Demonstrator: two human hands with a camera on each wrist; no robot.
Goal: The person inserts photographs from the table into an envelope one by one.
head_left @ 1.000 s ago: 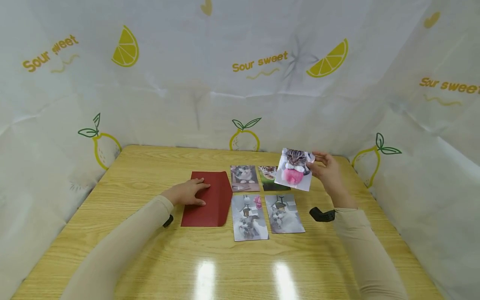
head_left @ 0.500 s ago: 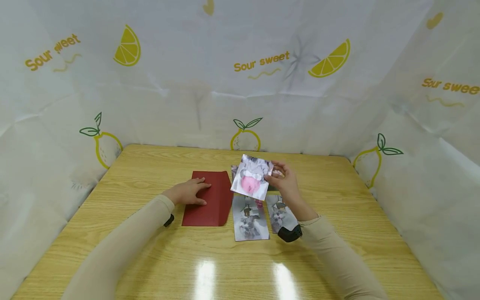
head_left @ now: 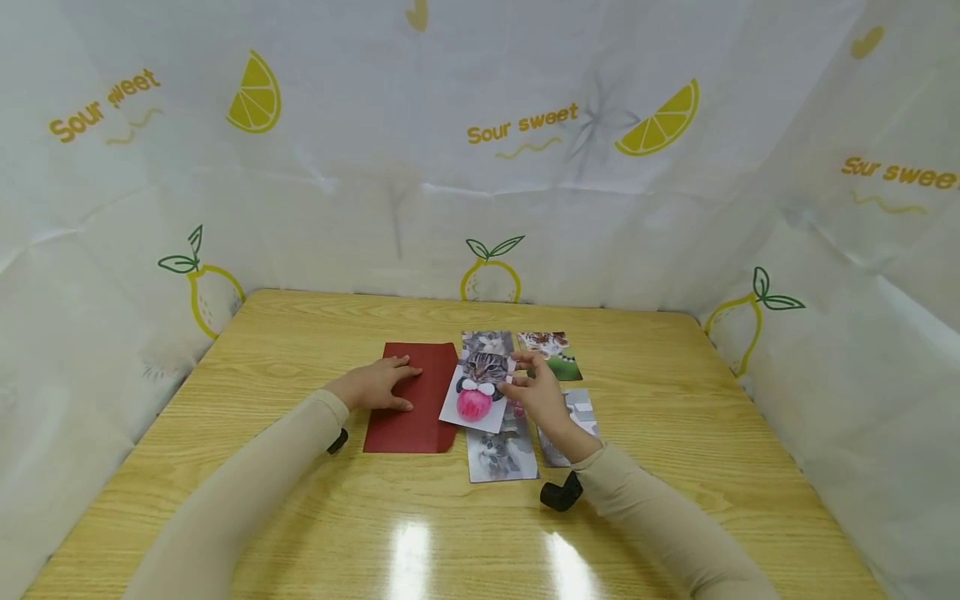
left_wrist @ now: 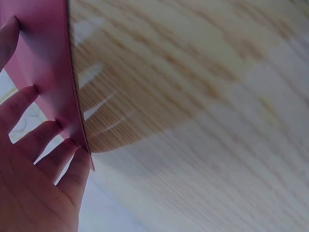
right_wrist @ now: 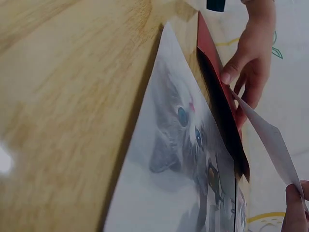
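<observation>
My left hand (head_left: pixel 380 386) rests spread on a red envelope (head_left: pixel 410 433), its fingertips touching the paper in the left wrist view. The envelope's flap end faces right. My right hand (head_left: pixel 542 402) pinches the right edge of a photo card (head_left: pixel 477 392) showing a tabby cat with a pink ball. The card slants over the envelope's right end, and in the right wrist view the held card (right_wrist: pixel 273 137) is raised at an angle. Beneath it, a grey-and-white cat card (head_left: pixel 487 340) and a kitten card (head_left: pixel 502 458) are partly covered.
A tiger card (head_left: pixel 551 354) lies behind my right hand. Another pale card (head_left: pixel 555 450) lies partly under my right wrist. A black wrist device (head_left: pixel 562 493) hangs below that wrist. A white printed cloth (head_left: pixel 360 208) stands behind the wooden table (head_left: pixel 337 525).
My right hand has carried the tabby cat card leftward and down, from above the tiger card to the envelope's right end. The left hand has stayed on the envelope.
</observation>
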